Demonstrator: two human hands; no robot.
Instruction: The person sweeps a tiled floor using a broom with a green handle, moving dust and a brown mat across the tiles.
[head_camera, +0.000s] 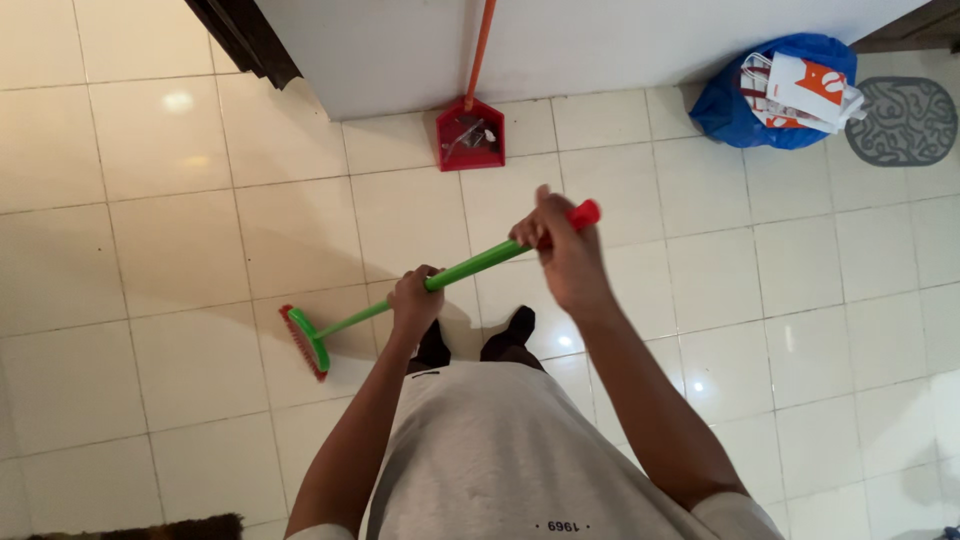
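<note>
Grey shirt (500, 450) fills the bottom of the view, w/ dark shoes (478, 345) just past it on the cream tile floor (180, 200). Both hands grip a green broom (400, 298): left hand (415, 302) wrapped round mid-handle, right hand (565, 255) closed near the red end cap. The red-bristled head sits on the floor off to the left, so I'd say mid-sweep. Red dustpan (470, 133) stands by the wall w/ what looks like some scraps in it, hard to tell tbh. Blue bag (735, 110) of trash sits far right. Next move prob needs a pull toward the dustpan, bristles kept flat.
</note>
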